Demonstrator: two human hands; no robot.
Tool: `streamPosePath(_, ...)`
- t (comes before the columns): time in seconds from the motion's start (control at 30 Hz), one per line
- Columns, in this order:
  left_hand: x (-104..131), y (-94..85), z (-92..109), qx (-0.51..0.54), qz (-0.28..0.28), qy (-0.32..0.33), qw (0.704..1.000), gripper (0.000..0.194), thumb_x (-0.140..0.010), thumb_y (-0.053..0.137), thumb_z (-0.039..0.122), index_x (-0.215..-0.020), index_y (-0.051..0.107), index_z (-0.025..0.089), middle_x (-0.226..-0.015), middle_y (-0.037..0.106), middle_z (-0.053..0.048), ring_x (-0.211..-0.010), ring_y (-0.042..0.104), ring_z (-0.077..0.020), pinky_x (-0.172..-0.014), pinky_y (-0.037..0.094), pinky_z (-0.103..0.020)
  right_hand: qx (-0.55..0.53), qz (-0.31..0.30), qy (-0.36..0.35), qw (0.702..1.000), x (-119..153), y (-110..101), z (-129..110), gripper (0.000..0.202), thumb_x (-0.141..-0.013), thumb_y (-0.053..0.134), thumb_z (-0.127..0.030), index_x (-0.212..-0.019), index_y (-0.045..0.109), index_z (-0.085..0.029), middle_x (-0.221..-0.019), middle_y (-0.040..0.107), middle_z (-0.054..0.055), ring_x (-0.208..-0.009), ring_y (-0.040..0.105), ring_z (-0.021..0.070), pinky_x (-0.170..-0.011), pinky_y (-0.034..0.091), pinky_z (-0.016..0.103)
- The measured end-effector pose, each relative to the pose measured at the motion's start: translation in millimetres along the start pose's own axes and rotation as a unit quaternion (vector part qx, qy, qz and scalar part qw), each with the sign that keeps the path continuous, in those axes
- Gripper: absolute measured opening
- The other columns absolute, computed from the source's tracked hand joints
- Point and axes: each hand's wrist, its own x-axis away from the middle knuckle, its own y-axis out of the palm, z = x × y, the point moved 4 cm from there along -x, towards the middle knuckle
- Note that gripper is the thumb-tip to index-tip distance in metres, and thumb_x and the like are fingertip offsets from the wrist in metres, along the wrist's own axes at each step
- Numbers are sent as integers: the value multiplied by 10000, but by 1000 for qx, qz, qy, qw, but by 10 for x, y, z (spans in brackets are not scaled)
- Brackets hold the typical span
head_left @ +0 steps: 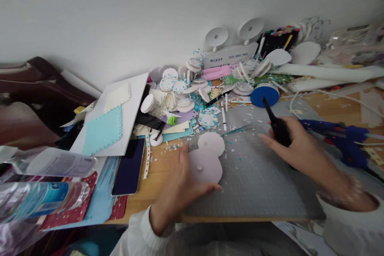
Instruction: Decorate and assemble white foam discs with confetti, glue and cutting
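Observation:
My left hand (183, 176) rests at the left edge of a white rounded paper shape (210, 168), its thumb along the bottom and fingers along the side. A smaller white disc (211, 143) adjoins the shape at the top, and a small pale blob lies on each. Over the right part of the grey cutting mat (255, 192), my right hand (294, 144) is wrapped round a black tool (280, 130) with a narrow tip. The tip points up and left, in front of a blue round lid (261, 97).
A blue glue gun (345, 140) lies at the right. White foam discs and beaded pieces crowd the back, before a twin-headed lamp (229, 55). At the left are a dark phone (129, 168), a white board (132, 116) and plastic bottles (57, 194).

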Motion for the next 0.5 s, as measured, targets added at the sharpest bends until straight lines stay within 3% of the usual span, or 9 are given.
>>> streamPosePath(0.13, 88, -126, -42, 2, -13, 32, 999, 984, -712, 792, 477, -1463, 200, 242, -1496, 350, -196, -1396, 366, -397, -1112, 325, -636, 16, 60, -2, 998, 9, 11, 146, 345, -871, 526, -392, -1139, 516, -176, -1004, 662, 129, -907, 655, 267, -796, 507, 381)
streamPosePath(0.3, 209, -395, -82, -39, 23, 54, 998, 712, -798, 739, 382, -1385, 351, 269, -1432, 456, -146, -1360, 433, -357, -1103, 376, -590, 66, 49, -14, 997, 89, 87, 136, 433, -913, 476, -379, -1279, 540, -155, -1222, 654, 198, -1105, 638, 338, -904, 478, 408)
streamPosePath(0.4, 242, -424, -106, -47, -14, 74, 996, 725, -793, 748, 359, -1393, 350, 273, -1424, 465, -147, -1347, 448, -347, -1101, 387, -577, 82, 13, -10, 996, 61, 130, 168, 480, -917, 479, -345, -1360, 493, -164, -1235, 662, 192, -1051, 674, 338, -822, 501, 389)
streamPosePath(0.5, 243, -377, -107, -55, -55, 106, 991, 847, -737, 796, 350, -1433, 321, 263, -1462, 419, -171, -1383, 397, -363, -1117, 372, -572, 82, -9, -16, 996, -6, 151, 229, 495, -891, 515, -323, -1365, 484, -182, -1060, 733, 149, -852, 727, 305, -705, 517, 365)
